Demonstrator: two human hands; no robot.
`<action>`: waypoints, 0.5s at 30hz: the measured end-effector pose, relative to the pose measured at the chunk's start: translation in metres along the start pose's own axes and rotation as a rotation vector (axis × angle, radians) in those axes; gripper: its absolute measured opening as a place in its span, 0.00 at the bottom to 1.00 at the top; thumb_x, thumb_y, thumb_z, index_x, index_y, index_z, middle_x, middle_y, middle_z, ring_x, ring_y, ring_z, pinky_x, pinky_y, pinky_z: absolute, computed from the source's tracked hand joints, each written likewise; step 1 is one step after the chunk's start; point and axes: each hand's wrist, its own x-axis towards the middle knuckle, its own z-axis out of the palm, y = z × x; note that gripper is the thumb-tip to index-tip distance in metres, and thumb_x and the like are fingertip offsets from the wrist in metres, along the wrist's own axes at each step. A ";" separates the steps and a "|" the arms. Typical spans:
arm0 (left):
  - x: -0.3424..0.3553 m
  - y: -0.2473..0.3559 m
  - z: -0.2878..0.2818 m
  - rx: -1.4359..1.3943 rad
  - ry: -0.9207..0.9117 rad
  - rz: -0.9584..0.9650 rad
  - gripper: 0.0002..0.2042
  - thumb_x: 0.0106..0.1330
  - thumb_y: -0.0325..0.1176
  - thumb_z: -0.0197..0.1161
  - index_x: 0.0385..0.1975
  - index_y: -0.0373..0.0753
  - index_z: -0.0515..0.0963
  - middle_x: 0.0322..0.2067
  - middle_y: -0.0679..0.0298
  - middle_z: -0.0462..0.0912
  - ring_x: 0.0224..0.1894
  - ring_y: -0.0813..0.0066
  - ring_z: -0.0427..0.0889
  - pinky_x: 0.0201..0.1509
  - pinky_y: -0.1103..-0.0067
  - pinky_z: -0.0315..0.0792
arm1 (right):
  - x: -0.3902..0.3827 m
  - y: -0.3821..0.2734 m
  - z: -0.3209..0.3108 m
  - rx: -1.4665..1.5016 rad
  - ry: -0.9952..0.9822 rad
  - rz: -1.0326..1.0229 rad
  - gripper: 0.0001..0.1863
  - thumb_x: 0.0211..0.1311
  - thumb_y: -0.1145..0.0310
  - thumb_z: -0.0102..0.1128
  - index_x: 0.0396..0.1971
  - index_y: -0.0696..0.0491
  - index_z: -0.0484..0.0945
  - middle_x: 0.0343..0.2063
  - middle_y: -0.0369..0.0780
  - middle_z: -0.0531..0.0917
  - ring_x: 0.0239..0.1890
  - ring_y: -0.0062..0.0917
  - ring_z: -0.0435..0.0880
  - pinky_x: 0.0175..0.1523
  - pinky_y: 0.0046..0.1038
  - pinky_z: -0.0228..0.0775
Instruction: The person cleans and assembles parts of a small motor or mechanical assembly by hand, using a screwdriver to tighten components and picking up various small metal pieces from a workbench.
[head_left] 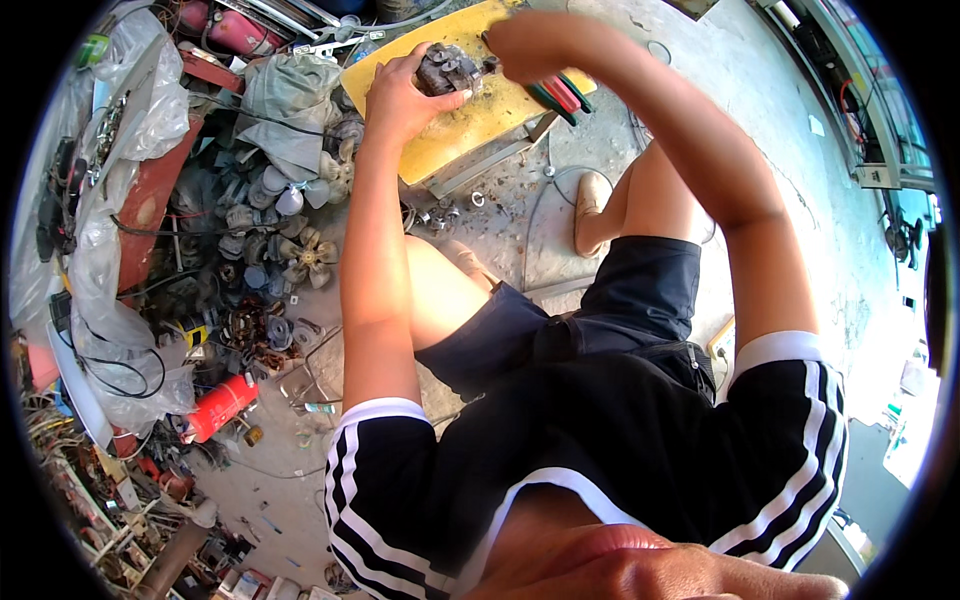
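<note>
On a yellow board at the far side, a greasy dark grey metal part stands gripped in my left hand. The thumb lies along its near side and the fingers are round its left side. My right hand is closed just right of the part, slightly blurred. What it holds is hidden; a small dark tip shows between it and the part. Beneath the right hand, a tool with red and dark green handles lies at the board's right edge.
Piled motor parts and fan blades crowd the floor at left, beside plastic sheeting. A red cylinder lies lower left. Small metal rings and a thin cable are on the floor near my feet. Metal shelving stands far right.
</note>
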 end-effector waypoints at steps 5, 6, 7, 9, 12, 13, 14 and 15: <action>0.002 0.004 0.006 0.020 0.050 0.040 0.44 0.39 0.55 0.78 0.61 0.46 0.73 0.51 0.49 0.78 0.54 0.54 0.78 0.57 0.67 0.72 | -0.041 -0.007 0.128 0.279 0.738 0.141 0.15 0.56 0.75 0.51 0.46 0.56 0.72 0.33 0.52 0.81 0.32 0.48 0.83 0.37 0.45 0.76; 0.003 0.006 0.006 0.017 0.045 0.048 0.44 0.40 0.55 0.78 0.61 0.46 0.73 0.51 0.49 0.78 0.54 0.54 0.78 0.57 0.68 0.72 | -0.040 -0.011 0.145 0.353 0.808 0.158 0.15 0.58 0.75 0.50 0.47 0.55 0.70 0.33 0.52 0.80 0.31 0.48 0.82 0.36 0.45 0.75; 0.004 0.005 0.007 0.015 0.050 0.056 0.43 0.40 0.54 0.78 0.61 0.45 0.73 0.51 0.49 0.78 0.54 0.54 0.78 0.57 0.68 0.72 | -0.038 -0.015 0.159 0.428 0.879 0.171 0.15 0.60 0.75 0.49 0.48 0.54 0.69 0.33 0.52 0.79 0.31 0.49 0.82 0.34 0.45 0.75; 0.007 0.004 0.011 0.005 0.056 0.078 0.43 0.40 0.53 0.78 0.60 0.45 0.73 0.52 0.49 0.78 0.53 0.54 0.79 0.57 0.68 0.72 | -0.021 -0.026 0.190 0.592 0.930 0.235 0.15 0.64 0.74 0.50 0.50 0.55 0.64 0.35 0.55 0.79 0.33 0.52 0.81 0.35 0.46 0.73; 0.007 0.004 0.009 -0.017 0.038 0.068 0.43 0.41 0.53 0.78 0.61 0.44 0.72 0.52 0.48 0.77 0.54 0.54 0.78 0.58 0.67 0.72 | 0.001 -0.051 0.210 0.803 1.040 0.312 0.16 0.66 0.73 0.48 0.53 0.55 0.63 0.39 0.56 0.79 0.38 0.53 0.81 0.43 0.46 0.72; 0.006 0.003 0.008 -0.028 0.041 0.067 0.43 0.41 0.52 0.78 0.61 0.43 0.72 0.52 0.48 0.77 0.55 0.53 0.77 0.59 0.67 0.71 | 0.003 -0.053 0.211 0.858 1.030 0.324 0.16 0.66 0.73 0.48 0.53 0.55 0.63 0.39 0.56 0.79 0.39 0.53 0.81 0.43 0.46 0.72; 0.006 0.002 0.008 -0.041 0.043 0.069 0.43 0.41 0.51 0.78 0.61 0.43 0.71 0.52 0.49 0.77 0.55 0.53 0.77 0.59 0.67 0.71 | 0.005 -0.055 0.213 0.911 1.020 0.340 0.17 0.67 0.73 0.48 0.54 0.54 0.63 0.39 0.56 0.79 0.39 0.53 0.80 0.43 0.46 0.72; 0.005 0.001 0.009 -0.055 0.043 0.071 0.43 0.41 0.50 0.79 0.61 0.43 0.71 0.53 0.49 0.77 0.56 0.53 0.76 0.60 0.67 0.70 | 0.006 -0.056 0.212 0.964 1.009 0.357 0.18 0.67 0.73 0.48 0.55 0.54 0.62 0.40 0.55 0.79 0.39 0.53 0.80 0.43 0.46 0.72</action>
